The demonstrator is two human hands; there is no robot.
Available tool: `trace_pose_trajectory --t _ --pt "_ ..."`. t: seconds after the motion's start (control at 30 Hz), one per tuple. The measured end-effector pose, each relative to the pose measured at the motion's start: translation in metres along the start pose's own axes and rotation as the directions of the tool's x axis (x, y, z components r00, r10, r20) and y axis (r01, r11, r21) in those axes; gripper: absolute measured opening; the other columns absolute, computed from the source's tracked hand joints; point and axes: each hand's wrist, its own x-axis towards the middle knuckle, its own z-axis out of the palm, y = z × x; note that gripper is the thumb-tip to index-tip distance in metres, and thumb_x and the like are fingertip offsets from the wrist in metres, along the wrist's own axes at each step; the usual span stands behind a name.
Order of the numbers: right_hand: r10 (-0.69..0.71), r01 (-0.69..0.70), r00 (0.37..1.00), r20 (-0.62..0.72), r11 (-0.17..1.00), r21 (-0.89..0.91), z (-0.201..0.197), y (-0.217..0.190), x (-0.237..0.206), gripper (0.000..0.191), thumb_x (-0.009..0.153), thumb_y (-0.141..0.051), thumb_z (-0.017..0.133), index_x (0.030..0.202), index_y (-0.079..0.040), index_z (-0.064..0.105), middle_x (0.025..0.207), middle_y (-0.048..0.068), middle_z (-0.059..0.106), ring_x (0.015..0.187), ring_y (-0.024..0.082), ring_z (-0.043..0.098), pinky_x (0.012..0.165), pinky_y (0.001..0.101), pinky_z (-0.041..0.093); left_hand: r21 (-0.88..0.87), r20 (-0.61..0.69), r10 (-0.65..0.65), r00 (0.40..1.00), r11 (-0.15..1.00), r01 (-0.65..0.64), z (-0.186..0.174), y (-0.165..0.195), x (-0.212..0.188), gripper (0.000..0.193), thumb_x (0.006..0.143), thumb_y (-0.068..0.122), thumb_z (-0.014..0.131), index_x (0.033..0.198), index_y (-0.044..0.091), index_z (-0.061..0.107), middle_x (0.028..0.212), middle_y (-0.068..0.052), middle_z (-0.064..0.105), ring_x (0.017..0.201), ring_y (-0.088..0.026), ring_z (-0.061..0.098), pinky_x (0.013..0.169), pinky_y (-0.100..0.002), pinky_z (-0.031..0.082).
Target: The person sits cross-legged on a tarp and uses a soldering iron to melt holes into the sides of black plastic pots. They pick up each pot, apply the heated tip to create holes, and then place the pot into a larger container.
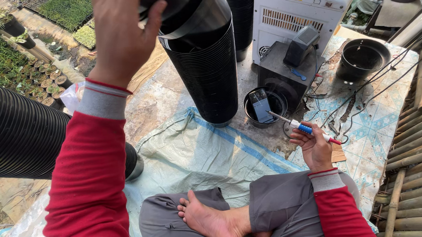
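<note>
- A single black pot [184,8] is being gripped at the top of the frame by the left hand [120,33], fingers curled over its rim, just above the tall upright pot stack [208,70].
- A pen-shaped tool [305,128] with a blue and white grip and a red end is being held by the right hand [315,148], closed around it; its metal tip is being pointed at a small pot [264,108] on the floor, in which a flat dark card-like thing is being kept.
- A second long stack [16,133] is lying on its side at the left, near the tarp [198,153].
- Risk, as judged: the tall stack could be tipped if the lifted pot is being dragged against its rim.
- The tool's cord is trailing among loose wires [347,110] beside the dark box [286,75]; it could be snagged.
- The bare foot [210,221] is resting near the tool, so the skin could be touched by the tip if it is hot or sharp.
</note>
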Motion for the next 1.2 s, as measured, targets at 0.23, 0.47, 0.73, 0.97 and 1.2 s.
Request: trace_pose_trajectory --t 0.23,0.47,0.73,0.97,1.2 --pt "-0.391 0.392 0.920 0.031 0.918 -0.062 0.010 0.004 -0.011 0.039 0.117 -0.034 0.050 0.134 0.001 0.055 0.117 0.019 0.067 0.109 0.033 0.069 0.098 0.0503 0.059 -0.371 -0.157 -0.587 0.794 0.780 0.504 -0.072 0.048 -0.072 0.025 0.120 0.006 0.062 0.138 -0.002 0.046 0.116 -0.009 0.051 0.100 -0.015 0.055 0.090 -0.029 0.050" --pt "-0.687 0.687 0.726 -0.035 0.720 0.096 0.093 0.054 -0.054 0.049 0.116 -0.042 0.044 0.147 -0.004 0.049 0.133 0.016 0.064 0.124 0.029 0.064 0.116 0.0447 0.046 -0.615 0.528 -0.585 0.615 0.236 0.752 -0.045 0.220 -0.152 0.040 0.091 0.011 0.079 0.123 0.002 0.058 0.099 -0.008 0.064 0.088 -0.017 0.064 0.080 -0.034 0.056" --pt "-0.602 0.599 0.798 -0.018 0.796 -0.087 0.077 0.084 -0.058 0.051 0.117 -0.042 0.042 0.147 -0.001 0.050 0.133 0.023 0.065 0.122 0.033 0.066 0.115 0.0459 0.049 -0.468 0.428 -0.594 0.681 0.499 0.729 -0.004 0.249 -0.223 0.069 0.068 0.031 0.097 0.113 0.000 0.056 0.103 -0.015 0.063 0.091 -0.034 0.061 0.076 -0.041 0.050" --pt "-0.316 0.317 0.947 -0.051 0.949 0.003 0.021 0.067 -0.065 0.043 0.115 -0.038 0.048 0.138 -0.002 0.052 0.112 0.022 0.070 0.097 0.034 0.072 0.089 0.0475 0.060 -0.450 0.733 -0.286 0.617 0.477 0.755 0.077 0.244 -0.283 0.054 0.075 0.037 0.091 0.107 0.004 0.063 0.096 -0.012 0.067 0.089 -0.034 0.062 0.083 -0.046 0.048" --pt "-0.173 0.157 0.979 -0.109 0.978 -0.138 -0.008 0.081 -0.085 0.041 0.115 -0.028 0.056 0.138 0.006 0.058 0.098 0.021 0.069 0.083 0.030 0.071 0.075 0.0431 0.060 -0.378 0.835 -0.275 0.476 0.341 0.861 0.116 0.244 -0.330 0.070 0.075 0.045 0.087 0.125 0.003 0.061 0.113 -0.014 0.069 0.103 -0.036 0.064 0.089 -0.042 0.044"
